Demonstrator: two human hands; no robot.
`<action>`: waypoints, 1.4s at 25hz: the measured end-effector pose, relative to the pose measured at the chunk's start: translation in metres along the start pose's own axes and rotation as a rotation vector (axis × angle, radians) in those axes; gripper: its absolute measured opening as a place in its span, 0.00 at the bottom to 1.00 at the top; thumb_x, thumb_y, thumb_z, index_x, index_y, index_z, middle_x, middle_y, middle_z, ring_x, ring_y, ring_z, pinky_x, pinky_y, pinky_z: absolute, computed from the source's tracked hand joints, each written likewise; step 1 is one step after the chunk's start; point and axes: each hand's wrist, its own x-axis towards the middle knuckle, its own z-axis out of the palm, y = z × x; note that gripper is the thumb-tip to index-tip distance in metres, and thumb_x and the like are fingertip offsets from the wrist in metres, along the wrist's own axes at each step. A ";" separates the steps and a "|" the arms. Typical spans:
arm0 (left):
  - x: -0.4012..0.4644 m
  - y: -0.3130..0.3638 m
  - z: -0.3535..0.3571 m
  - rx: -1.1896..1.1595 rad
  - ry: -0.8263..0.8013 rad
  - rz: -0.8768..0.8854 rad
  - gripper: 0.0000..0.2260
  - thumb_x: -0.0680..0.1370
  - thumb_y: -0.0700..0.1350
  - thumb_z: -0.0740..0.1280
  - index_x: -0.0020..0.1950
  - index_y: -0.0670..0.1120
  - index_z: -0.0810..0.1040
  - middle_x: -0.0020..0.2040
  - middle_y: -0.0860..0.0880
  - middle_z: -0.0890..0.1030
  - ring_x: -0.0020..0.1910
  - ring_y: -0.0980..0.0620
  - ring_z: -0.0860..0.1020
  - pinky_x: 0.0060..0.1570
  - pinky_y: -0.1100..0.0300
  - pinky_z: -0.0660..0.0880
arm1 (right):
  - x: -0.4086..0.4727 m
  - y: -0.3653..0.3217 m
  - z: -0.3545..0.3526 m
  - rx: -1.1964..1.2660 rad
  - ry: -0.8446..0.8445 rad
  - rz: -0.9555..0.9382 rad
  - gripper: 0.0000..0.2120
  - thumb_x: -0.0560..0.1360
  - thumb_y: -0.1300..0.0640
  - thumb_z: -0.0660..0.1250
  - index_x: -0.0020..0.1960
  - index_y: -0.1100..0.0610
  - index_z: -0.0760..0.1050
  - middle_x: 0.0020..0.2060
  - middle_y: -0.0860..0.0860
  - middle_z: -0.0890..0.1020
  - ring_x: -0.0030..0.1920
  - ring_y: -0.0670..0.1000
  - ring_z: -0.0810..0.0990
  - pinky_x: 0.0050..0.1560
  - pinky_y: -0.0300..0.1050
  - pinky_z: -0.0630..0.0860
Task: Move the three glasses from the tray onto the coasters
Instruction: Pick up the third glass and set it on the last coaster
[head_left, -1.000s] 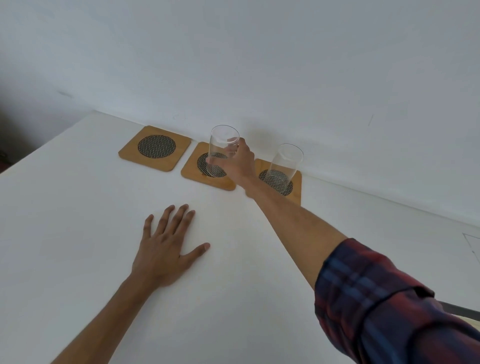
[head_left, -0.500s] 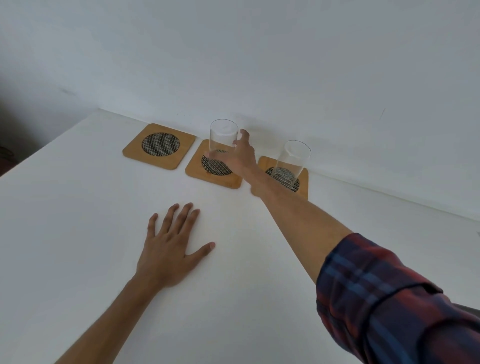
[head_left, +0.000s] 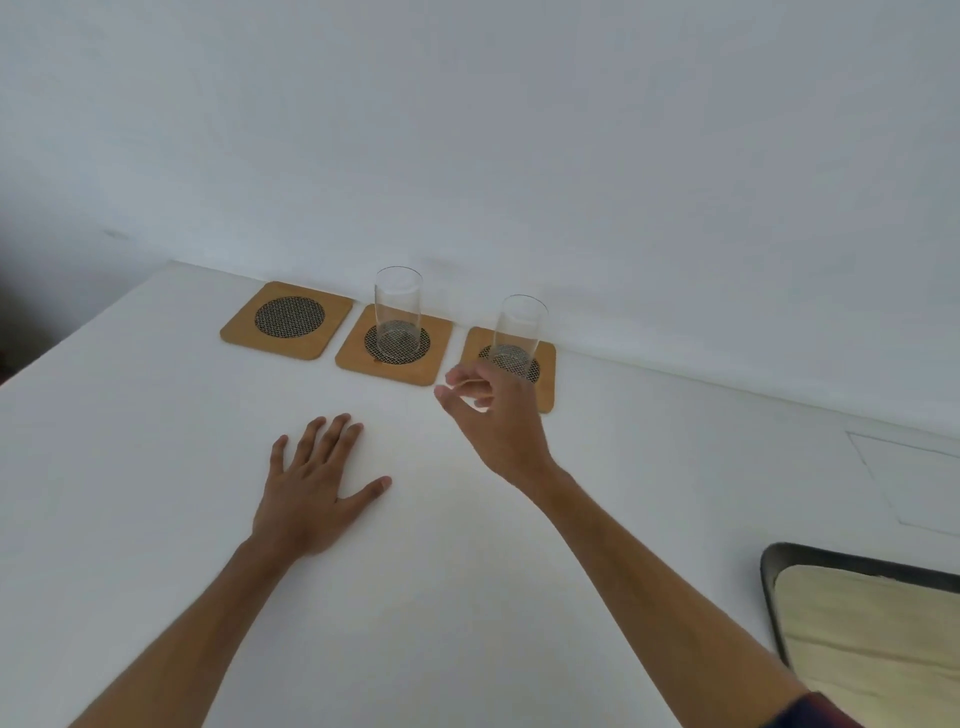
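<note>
Three square wooden coasters with dark mesh centres lie in a row by the wall. The left coaster (head_left: 287, 318) is bare. A clear tall glass (head_left: 398, 310) stands upright on the middle coaster (head_left: 393, 344). Another clear glass (head_left: 517, 332) stands on the right coaster (head_left: 545, 364). My right hand (head_left: 493, 410) hovers in front of the right coaster, fingers loosely curled and apart, holding nothing. My left hand (head_left: 317, 488) lies flat on the white table (head_left: 156, 467), fingers spread. A corner of the dark-rimmed tray (head_left: 774, 577) shows at the lower right; no glass is visible on it.
A white wall runs right behind the coasters. The table's left edge slants from the far left corner toward me. A faint rectangular outline (head_left: 914, 483) marks the table surface at the right, beyond the tray.
My right hand let go of the glass on the middle coaster and drew back toward me and to the right. The view shifted, bringing the tray corner into sight. My left hand stayed flat.
</note>
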 end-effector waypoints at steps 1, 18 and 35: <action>-0.001 0.002 -0.001 -0.008 0.005 0.000 0.38 0.73 0.72 0.45 0.77 0.53 0.53 0.79 0.52 0.54 0.78 0.50 0.48 0.74 0.42 0.43 | -0.016 -0.002 -0.012 -0.019 -0.012 0.011 0.07 0.74 0.52 0.73 0.48 0.54 0.81 0.44 0.44 0.86 0.45 0.42 0.84 0.48 0.42 0.80; -0.130 0.188 -0.003 -0.254 0.212 0.023 0.17 0.73 0.53 0.64 0.52 0.43 0.80 0.54 0.45 0.83 0.53 0.41 0.80 0.58 0.42 0.72 | -0.220 0.040 -0.218 -0.118 0.142 0.166 0.05 0.74 0.50 0.73 0.47 0.49 0.81 0.40 0.41 0.85 0.41 0.43 0.84 0.45 0.39 0.78; -0.195 0.504 0.031 -0.416 0.147 0.328 0.16 0.73 0.56 0.65 0.58 0.50 0.76 0.58 0.55 0.79 0.45 0.53 0.80 0.38 0.59 0.72 | -0.384 0.179 -0.465 -0.104 0.355 0.320 0.03 0.73 0.51 0.74 0.46 0.46 0.81 0.40 0.38 0.85 0.42 0.40 0.84 0.44 0.40 0.81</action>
